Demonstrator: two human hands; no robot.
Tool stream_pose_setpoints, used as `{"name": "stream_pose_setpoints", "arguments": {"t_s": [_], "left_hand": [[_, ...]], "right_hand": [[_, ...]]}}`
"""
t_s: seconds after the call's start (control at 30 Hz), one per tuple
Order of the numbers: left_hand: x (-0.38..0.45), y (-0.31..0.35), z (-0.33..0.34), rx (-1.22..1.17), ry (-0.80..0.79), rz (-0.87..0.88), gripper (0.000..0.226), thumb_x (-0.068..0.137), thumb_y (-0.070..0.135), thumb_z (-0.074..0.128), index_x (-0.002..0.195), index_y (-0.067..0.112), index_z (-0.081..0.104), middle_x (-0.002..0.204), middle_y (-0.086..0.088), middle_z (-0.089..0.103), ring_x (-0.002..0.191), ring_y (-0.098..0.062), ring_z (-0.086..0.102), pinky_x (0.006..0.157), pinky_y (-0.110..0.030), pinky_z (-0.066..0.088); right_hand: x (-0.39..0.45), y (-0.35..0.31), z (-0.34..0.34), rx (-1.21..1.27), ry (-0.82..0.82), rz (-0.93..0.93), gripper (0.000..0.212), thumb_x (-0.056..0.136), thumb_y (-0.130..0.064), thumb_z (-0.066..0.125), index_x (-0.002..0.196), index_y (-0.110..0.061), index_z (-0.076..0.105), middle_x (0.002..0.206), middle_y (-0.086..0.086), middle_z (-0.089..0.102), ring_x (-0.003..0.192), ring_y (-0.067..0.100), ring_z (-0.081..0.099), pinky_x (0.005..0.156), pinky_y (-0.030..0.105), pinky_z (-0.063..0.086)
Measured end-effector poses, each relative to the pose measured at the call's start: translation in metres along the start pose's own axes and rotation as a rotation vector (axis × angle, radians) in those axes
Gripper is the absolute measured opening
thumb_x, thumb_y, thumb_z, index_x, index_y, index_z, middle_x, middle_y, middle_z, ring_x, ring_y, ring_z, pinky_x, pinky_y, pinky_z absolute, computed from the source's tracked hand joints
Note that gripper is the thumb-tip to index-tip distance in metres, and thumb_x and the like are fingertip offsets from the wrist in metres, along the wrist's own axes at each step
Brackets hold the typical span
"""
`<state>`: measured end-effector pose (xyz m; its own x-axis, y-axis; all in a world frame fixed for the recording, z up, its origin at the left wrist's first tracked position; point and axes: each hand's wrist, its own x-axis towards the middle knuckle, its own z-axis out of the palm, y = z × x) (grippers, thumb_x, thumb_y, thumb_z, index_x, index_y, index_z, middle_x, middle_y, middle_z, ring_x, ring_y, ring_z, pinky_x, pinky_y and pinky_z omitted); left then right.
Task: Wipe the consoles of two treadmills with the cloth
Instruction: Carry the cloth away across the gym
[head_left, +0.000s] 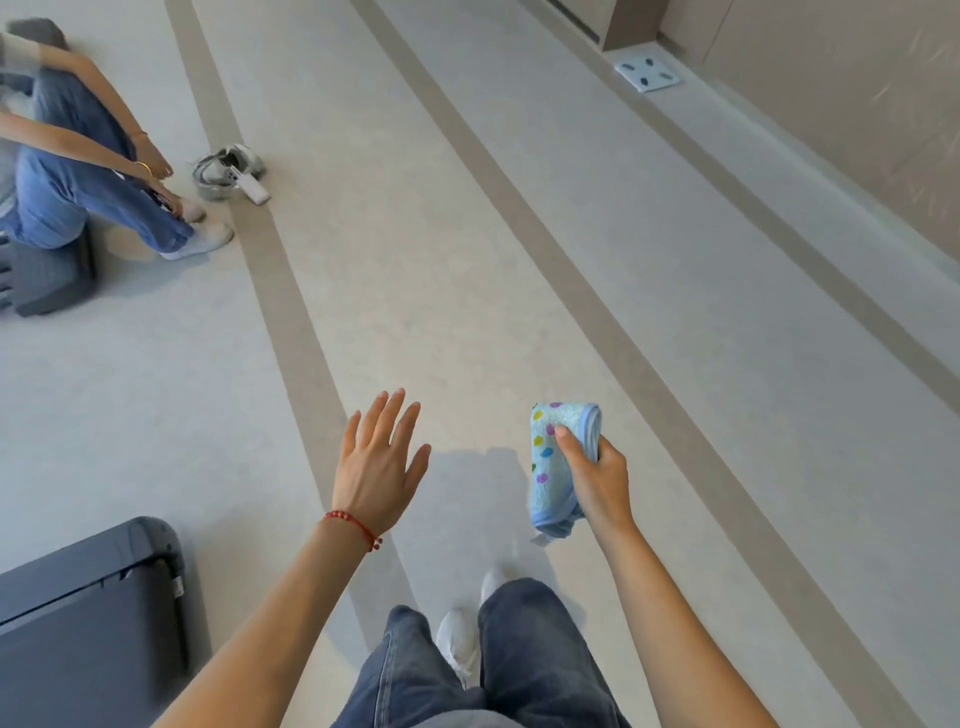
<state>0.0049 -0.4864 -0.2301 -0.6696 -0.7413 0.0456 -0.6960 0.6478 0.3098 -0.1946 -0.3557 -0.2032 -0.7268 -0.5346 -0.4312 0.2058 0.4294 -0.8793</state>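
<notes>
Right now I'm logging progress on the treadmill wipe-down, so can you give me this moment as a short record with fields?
cloth: folded light blue towel with coloured spots, held off the floor
right hand: closed around the towel
left hand: open, fingers spread, empty, red bead bracelet at the wrist
treadmill: dark end of a deck at lower left; no console in view
wiping: not under way, towel touches nothing
bystander: person in jeans seated at upper left
floor item: bathroom scale by the wall
</notes>
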Motion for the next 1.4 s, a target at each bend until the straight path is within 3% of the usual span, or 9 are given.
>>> {"name": "stream_pose_setpoints", "arguments": {"t_s": [0.13, 0.33, 0.47, 0.8, 1.1, 1.27, 1.4], "left_hand": [[0.066, -0.011, 0.008, -0.01, -0.003, -0.026, 0.067, 0.099, 0.049, 0.011, 0.126, 0.005, 0.053, 0.135, -0.017, 0.049, 0.126, -0.036, 0.043, 0.098, -0.055, 0.037], [0.184, -0.021, 0.015, 0.003, -0.003, -0.06, 0.056, 0.094, 0.043, 0.028, 0.124, 0.004, 0.055, 0.134, -0.017, 0.051, 0.124, -0.037, 0.045, 0.096, -0.057, 0.041], [0.268, -0.024, 0.004, 0.026, 0.005, -0.083, 0.069, 0.098, 0.05, 0.01, 0.125, 0.005, 0.055, 0.135, -0.017, 0.051, 0.124, -0.036, 0.045, 0.098, -0.054, 0.037], [0.471, -0.067, 0.011, 0.004, 0.026, -0.096, 0.066, 0.098, 0.05, 0.01, 0.128, 0.007, 0.052, 0.137, -0.015, 0.049, 0.127, -0.032, 0.04, 0.1, -0.054, 0.036], [0.704, -0.126, -0.001, -0.004, 0.091, -0.071, 0.063, 0.099, 0.049, 0.011, 0.127, 0.008, 0.051, 0.136, -0.016, 0.05, 0.128, -0.031, 0.037, 0.103, -0.049, 0.033], [0.817, -0.148, -0.016, -0.002, 0.083, -0.081, 0.065, 0.099, 0.049, 0.011, 0.128, 0.008, 0.051, 0.138, -0.014, 0.048, 0.129, -0.03, 0.036, 0.102, -0.051, 0.035], [0.9, -0.16, -0.015, 0.002, 0.076, -0.089, 0.062, 0.099, 0.049, 0.011, 0.129, 0.01, 0.049, 0.138, -0.014, 0.048, 0.13, -0.03, 0.036, 0.102, -0.051, 0.035]], "right_hand": [[0.067, -0.029, 0.019, -0.012, -0.029, -0.006, 0.013, 0.086, -0.029, 0.064, 0.085, -0.017, 0.064, 0.079, -0.003, 0.064, 0.073, 0.012, 0.06, 0.059, 0.022, 0.046], [0.183, -0.085, 0.045, -0.015, -0.049, -0.012, 0.013, 0.085, -0.03, 0.064, 0.08, -0.018, 0.062, 0.077, -0.004, 0.064, 0.073, 0.013, 0.061, 0.059, 0.023, 0.046], [0.256, -0.136, 0.057, -0.036, -0.08, -0.023, 0.014, 0.085, -0.032, 0.064, 0.082, -0.018, 0.063, 0.081, -0.002, 0.066, 0.078, 0.016, 0.062, 0.064, 0.025, 0.048], [0.43, -0.23, 0.113, -0.03, -0.08, -0.024, 0.016, 0.084, -0.029, 0.065, 0.076, -0.016, 0.063, 0.075, 0.0, 0.063, 0.071, 0.018, 0.059, 0.064, 0.028, 0.045], [0.619, -0.354, 0.199, -0.019, -0.105, -0.057, 0.012, 0.085, -0.028, 0.065, 0.078, -0.019, 0.065, 0.075, -0.003, 0.065, 0.071, 0.014, 0.061, 0.062, 0.024, 0.048], [0.709, -0.414, 0.229, -0.022, -0.107, -0.08, 0.012, 0.086, -0.026, 0.063, 0.076, -0.02, 0.062, 0.074, -0.005, 0.063, 0.069, 0.009, 0.06, 0.049, 0.008, 0.044], [0.785, -0.45, 0.249, -0.045, -0.109, -0.08, 0.013, 0.086, -0.028, 0.064, 0.085, -0.015, 0.064, 0.078, -0.004, 0.065, 0.074, 0.012, 0.061, 0.061, 0.021, 0.047]]}}
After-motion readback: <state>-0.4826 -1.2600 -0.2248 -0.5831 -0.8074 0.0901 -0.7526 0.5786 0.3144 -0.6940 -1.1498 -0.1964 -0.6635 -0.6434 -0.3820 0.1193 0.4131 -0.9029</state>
